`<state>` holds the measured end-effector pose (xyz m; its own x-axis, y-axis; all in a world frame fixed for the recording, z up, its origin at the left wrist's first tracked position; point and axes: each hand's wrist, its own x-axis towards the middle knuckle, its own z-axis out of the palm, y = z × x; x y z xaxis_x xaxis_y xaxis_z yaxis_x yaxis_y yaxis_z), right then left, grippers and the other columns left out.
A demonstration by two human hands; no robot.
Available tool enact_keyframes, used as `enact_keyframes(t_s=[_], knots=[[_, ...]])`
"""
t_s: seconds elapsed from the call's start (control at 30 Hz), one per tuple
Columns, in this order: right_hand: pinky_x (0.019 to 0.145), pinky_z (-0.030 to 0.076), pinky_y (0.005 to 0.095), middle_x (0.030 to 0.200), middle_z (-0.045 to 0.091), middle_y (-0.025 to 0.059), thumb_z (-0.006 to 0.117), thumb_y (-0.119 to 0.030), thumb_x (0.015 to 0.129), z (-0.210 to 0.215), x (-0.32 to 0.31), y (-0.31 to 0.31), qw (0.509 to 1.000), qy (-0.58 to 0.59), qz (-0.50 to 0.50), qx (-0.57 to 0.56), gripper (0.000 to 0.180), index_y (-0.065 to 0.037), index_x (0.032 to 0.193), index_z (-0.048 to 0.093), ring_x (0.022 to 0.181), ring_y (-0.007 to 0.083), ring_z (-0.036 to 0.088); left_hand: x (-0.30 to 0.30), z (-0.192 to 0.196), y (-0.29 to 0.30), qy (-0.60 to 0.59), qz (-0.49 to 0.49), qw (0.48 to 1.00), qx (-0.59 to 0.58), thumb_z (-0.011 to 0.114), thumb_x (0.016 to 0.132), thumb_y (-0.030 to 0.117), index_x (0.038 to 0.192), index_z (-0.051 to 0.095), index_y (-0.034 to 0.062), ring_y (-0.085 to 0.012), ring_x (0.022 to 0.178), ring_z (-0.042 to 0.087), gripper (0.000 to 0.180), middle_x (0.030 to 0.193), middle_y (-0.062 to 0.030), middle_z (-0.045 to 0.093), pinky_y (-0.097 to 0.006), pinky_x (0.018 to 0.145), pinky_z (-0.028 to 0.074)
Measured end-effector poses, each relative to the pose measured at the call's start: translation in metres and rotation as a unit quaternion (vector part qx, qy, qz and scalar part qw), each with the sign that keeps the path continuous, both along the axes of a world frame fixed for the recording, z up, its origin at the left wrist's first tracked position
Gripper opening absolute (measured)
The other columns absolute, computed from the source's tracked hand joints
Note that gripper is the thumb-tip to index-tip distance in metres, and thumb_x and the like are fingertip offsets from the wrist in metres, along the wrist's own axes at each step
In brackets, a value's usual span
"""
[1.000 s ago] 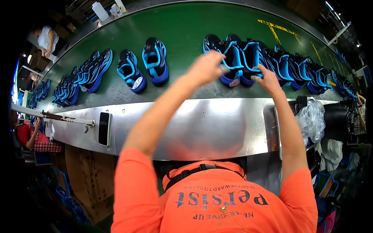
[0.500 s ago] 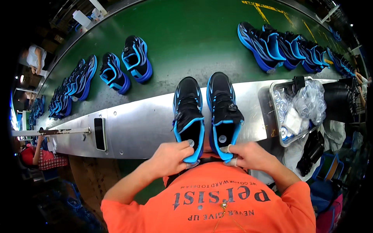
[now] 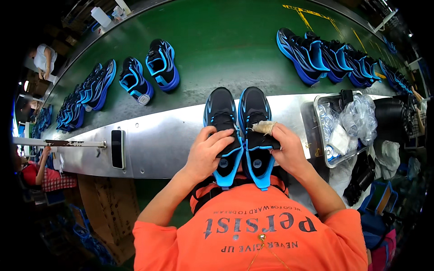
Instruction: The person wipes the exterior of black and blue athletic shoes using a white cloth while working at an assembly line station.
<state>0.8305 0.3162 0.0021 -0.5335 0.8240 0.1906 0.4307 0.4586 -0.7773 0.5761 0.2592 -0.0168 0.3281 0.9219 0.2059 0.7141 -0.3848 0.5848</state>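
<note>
Two black sneakers with bright blue lining and trim stand side by side in front of me, toes pointing away, heels against my body. On the left sneaker (image 3: 221, 106), my left hand (image 3: 203, 151) grips the outer side of the upper, fingers curled over the tongue area. My right hand (image 3: 287, 147) holds the right sneaker (image 3: 254, 105) by its collar and lace area. A tan covering wraps a finger of that hand and lies across the laces. Inside both shoes, a round pale label shows on the insole.
A metal ledge (image 3: 160, 135) borders the green conveyor belt (image 3: 212, 40). Sneakers (image 3: 162, 65) stand on the belt at left, and more sneakers (image 3: 303, 56) at right. A phone (image 3: 117, 149) lies on the ledge. A clear tray (image 3: 327, 158) holds bagged round stickers. A metal bar (image 3: 58, 142) juts in at left.
Both hands have moved forward from the sneakers' heels to the outer sides near the tongues. The two sneakers now sit closer together.
</note>
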Motion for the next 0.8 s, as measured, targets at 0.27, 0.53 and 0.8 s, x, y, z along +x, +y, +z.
enact_keyframes(t_s=[0.27, 0.53, 0.8], knots=[[0.081, 0.054, 0.0391, 0.111, 0.065, 0.0162, 0.069, 0.002, 0.069, -0.015, -0.003, -0.008, 0.992, -0.066, 0.0, 0.106, 0.052, -0.007, 0.12, 0.063, 0.098, 0.0366, 0.064, 0.023, 0.006, 0.008, 0.183, -0.09, 0.978, 0.033, 0.059, 0.075, 0.009, 0.1, 0.064, 0.0044, -0.0306, 0.114, 0.052, 0.026, 0.123, -0.0086, 0.061, -0.039, 0.089, 0.042], [0.089, 0.051, 0.041, 0.117, 0.062, 0.0186, 0.061, 0.013, 0.068, -0.017, -0.015, -0.023, 0.998, -0.002, -0.061, 0.013, 0.053, -0.001, 0.119, 0.062, 0.107, 0.0386, 0.06, 0.03, -0.007, 0.003, 0.144, -0.057, 0.987, 0.051, 0.056, 0.078, 0.01, 0.109, 0.063, 0.0017, -0.0251, 0.12, 0.054, 0.033, 0.125, -0.0108, 0.06, -0.036, 0.089, 0.039], [0.088, 0.054, 0.0359, 0.116, 0.064, 0.019, 0.06, 0.0, 0.079, -0.022, 0.007, -0.018, 0.981, -0.098, -0.009, 0.168, 0.039, -0.002, 0.117, 0.066, 0.103, 0.0321, 0.065, 0.034, -0.011, -0.008, 0.074, 0.062, 0.994, 0.055, 0.057, 0.074, -0.004, 0.128, 0.06, 0.0067, -0.0271, 0.126, 0.052, 0.055, 0.137, -0.0071, 0.057, -0.038, 0.093, 0.038]])
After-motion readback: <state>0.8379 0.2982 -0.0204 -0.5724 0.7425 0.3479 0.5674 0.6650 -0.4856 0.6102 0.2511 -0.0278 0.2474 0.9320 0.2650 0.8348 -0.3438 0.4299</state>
